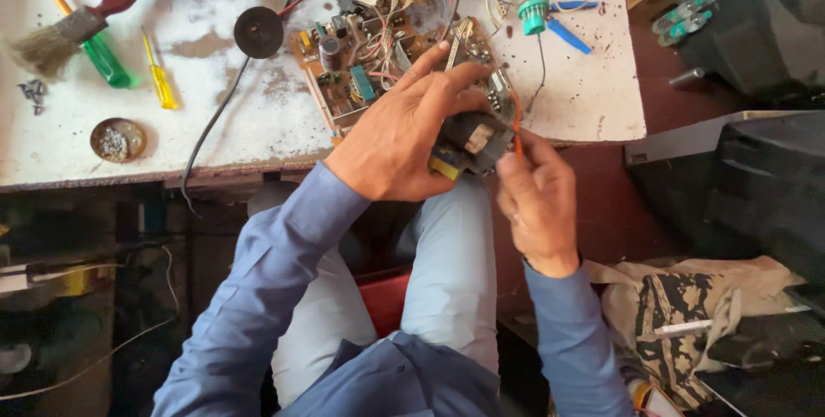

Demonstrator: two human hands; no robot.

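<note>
Head view shows both hands, left hand (404,138) and right hand (537,198), clamped on the black part (471,144) at the circuit board (365,65); pulling hard may tear its orange wire (516,121).

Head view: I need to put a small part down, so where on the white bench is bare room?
Bare patch between the yellow screwdriver and the circuit board; another right of the blue-handled tool. Crowded around the board.
</note>
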